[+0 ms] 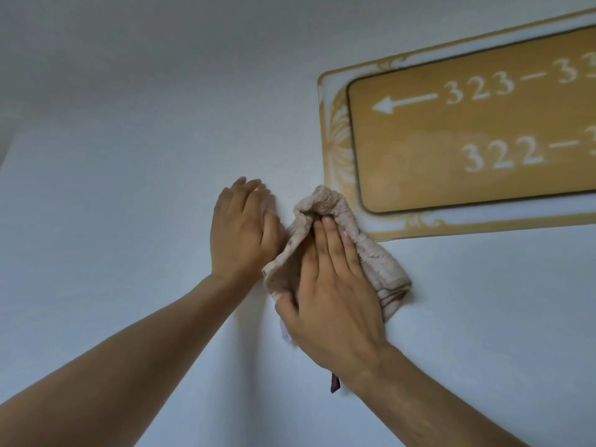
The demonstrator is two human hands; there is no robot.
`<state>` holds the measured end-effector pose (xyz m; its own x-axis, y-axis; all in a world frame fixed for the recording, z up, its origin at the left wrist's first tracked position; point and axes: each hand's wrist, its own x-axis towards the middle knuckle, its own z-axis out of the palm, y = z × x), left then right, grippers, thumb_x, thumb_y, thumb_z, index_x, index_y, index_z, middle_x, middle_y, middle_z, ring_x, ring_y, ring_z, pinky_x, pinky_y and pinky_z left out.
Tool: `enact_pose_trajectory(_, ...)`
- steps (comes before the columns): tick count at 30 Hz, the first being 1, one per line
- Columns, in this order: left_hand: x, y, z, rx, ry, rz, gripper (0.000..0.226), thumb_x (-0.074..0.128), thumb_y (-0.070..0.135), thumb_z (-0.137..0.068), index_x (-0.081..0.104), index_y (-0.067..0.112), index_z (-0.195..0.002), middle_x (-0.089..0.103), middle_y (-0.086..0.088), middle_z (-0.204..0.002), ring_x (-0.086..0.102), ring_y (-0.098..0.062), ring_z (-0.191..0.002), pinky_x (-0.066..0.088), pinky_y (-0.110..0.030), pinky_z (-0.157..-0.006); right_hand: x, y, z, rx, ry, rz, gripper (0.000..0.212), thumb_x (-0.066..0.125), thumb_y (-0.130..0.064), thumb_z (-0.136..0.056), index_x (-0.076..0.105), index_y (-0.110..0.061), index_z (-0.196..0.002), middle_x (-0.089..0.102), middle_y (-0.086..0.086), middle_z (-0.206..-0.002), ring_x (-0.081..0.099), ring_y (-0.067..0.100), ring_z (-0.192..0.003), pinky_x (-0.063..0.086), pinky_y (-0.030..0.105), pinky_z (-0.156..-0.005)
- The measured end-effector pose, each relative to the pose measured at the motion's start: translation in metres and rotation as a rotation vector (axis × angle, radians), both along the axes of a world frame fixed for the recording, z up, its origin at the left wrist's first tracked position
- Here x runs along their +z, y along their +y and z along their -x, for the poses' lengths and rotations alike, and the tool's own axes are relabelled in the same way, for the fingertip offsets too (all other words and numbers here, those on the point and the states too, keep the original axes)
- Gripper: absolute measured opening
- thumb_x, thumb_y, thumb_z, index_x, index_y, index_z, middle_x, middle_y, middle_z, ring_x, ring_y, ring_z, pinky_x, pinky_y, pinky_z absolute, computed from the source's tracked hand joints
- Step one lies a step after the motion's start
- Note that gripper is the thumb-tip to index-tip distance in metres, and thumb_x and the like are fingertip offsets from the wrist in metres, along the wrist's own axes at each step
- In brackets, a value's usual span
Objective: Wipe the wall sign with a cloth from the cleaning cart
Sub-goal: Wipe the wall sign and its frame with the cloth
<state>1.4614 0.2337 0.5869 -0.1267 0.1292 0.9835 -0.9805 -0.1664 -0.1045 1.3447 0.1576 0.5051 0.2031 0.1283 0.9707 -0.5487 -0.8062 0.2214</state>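
A gold wall sign [467, 130] with white room numbers and a left arrow hangs at the upper right, partly cut off by the frame edge. Its lower half looks smeared. A beige terry cloth [371, 253] is pressed against the white wall just below the sign's lower left corner, overlapping that corner. My right hand [335, 285] lies flat on the cloth, fingers pointing up, thumb hooked around its left edge. My left hand [242, 233] rests flat on the bare wall beside the cloth, fingers together, holding nothing.
The white wall [129, 156] fills the view to the left and below the sign. A small dark strip [334, 383] hangs under my right wrist. The cleaning cart is out of view.
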Motion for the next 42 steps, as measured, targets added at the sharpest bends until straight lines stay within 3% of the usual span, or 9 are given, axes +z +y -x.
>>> enact_pose_trajectory(7, 0.039, -0.005, -0.012, -0.185, 0.158, 0.100, 0.042, 0.038, 0.025, -0.094, 0.067, 0.006, -0.118, 0.064, -0.007, -0.131, 0.051, -0.024, -0.127, 0.038, -0.038, -0.108, 0.050, 0.018, -0.017, -0.044, -0.099, -0.072, 0.084, 0.025, -0.050, -0.094, 0.016, 0.005, -0.157, 0.014, 0.025, -0.165, -0.001, 0.029, -0.156, 0.000, 0.042, -0.125)
enact_pose_trajectory(18, 0.111, 0.013, -0.019, -0.230, -0.080, 0.092, 0.040, 0.040, 0.016, -0.085, 0.070, 0.004, -0.108, 0.070, -0.010, -0.121, 0.057, -0.025, -0.117, 0.039, -0.040, -0.107, 0.144, 0.031, -0.029, -0.240, -0.126, -0.091, 0.082, 0.024, -0.047, -0.092, 0.015, 0.001, -0.158, 0.015, 0.025, -0.165, 0.001, 0.032, -0.155, -0.002, 0.045, -0.125)
enact_pose_trajectory(22, 0.146, 0.010, -0.008, -0.383, -0.048, 0.079, 0.049, 0.031, 0.030, -0.086, 0.070, 0.010, -0.108, 0.071, -0.003, -0.114, 0.059, -0.019, -0.107, 0.045, -0.034, -0.095, 0.187, 0.026, -0.029, -0.221, -0.127, -0.088, 0.080, 0.024, -0.047, -0.095, 0.010, -0.001, -0.159, 0.012, 0.022, -0.166, 0.001, 0.029, -0.156, -0.003, 0.043, -0.125)
enact_pose_trajectory(25, 0.168, 0.007, 0.000, -0.464, -0.058, 0.058, 0.041, 0.034, 0.030, -0.085, 0.070, 0.010, -0.092, 0.071, -0.002, -0.094, 0.062, -0.019, -0.087, 0.050, -0.041, -0.079, 0.216, 0.026, -0.026, -0.246, -0.103, -0.063, 0.082, 0.038, -0.041, -0.094, 0.008, -0.001, -0.159, 0.012, 0.022, -0.166, 0.002, 0.031, -0.155, -0.003, 0.043, -0.125)
enact_pose_trajectory(29, 0.197, 0.005, 0.007, -0.490, -0.035, 0.071, 0.036, 0.037, 0.029, -0.086, 0.068, 0.010, -0.086, 0.069, -0.001, -0.085, 0.061, -0.020, -0.079, 0.049, -0.044, -0.074, 0.254, 0.023, -0.023, -0.269, -0.076, -0.027, 0.086, 0.043, -0.046, -0.094, 0.009, -0.004, -0.159, 0.016, 0.020, -0.166, 0.006, 0.031, -0.155, -0.001, 0.043, -0.126)
enact_pose_trajectory(33, 0.213, -0.002, 0.015, -0.593, -0.036, 0.023, 0.037, 0.037, 0.030, -0.086, 0.068, 0.009, -0.083, 0.069, -0.002, -0.083, 0.061, -0.020, -0.079, 0.049, -0.044, -0.074, 0.283, 0.015, -0.008, -0.220, -0.055, -0.012, 0.074, 0.044, -0.046, -0.094, 0.029, -0.007, -0.154, 0.036, 0.015, -0.157, 0.028, 0.028, -0.148, 0.017, 0.042, -0.123)
enact_pose_trajectory(36, 0.216, -0.009, 0.023, -0.651, -0.087, 0.001, 0.036, 0.040, 0.029, -0.087, 0.061, 0.005, -0.072, 0.063, -0.006, -0.071, 0.057, -0.025, -0.071, 0.046, -0.049, -0.069, 0.295, 0.007, 0.010, -0.019, -0.097, -0.028, 0.042, 0.046, -0.037, -0.092, 0.055, -0.015, -0.128, 0.058, 0.004, -0.126, 0.054, 0.022, -0.117, 0.044, 0.041, -0.103)
enact_pose_trajectory(39, 0.217, -0.015, 0.030, -0.737, -0.078, 0.023, 0.038, 0.042, 0.031, -0.088, 0.060, 0.001, -0.071, 0.062, -0.010, -0.069, 0.056, -0.028, -0.070, 0.045, -0.052, -0.069, 0.299, 0.004, 0.018, 0.018, -0.136, -0.016, 0.044, 0.052, -0.038, -0.088, 0.050, -0.023, -0.129, 0.050, -0.003, -0.132, 0.050, 0.019, -0.114, 0.047, 0.038, -0.097)
enact_pose_trajectory(42, 0.208, -0.024, 0.029, -0.723, -0.105, 0.003, 0.036, 0.043, 0.031, -0.090, 0.072, 0.010, -0.095, 0.070, -0.003, -0.091, 0.062, -0.019, -0.086, 0.049, -0.042, -0.080, 0.302, -0.001, 0.019, -0.090, -0.150, 0.073, 0.037, 0.051, -0.031, -0.092, 0.051, -0.023, -0.127, 0.047, -0.001, -0.135, 0.047, 0.021, -0.109, 0.046, 0.038, -0.094)
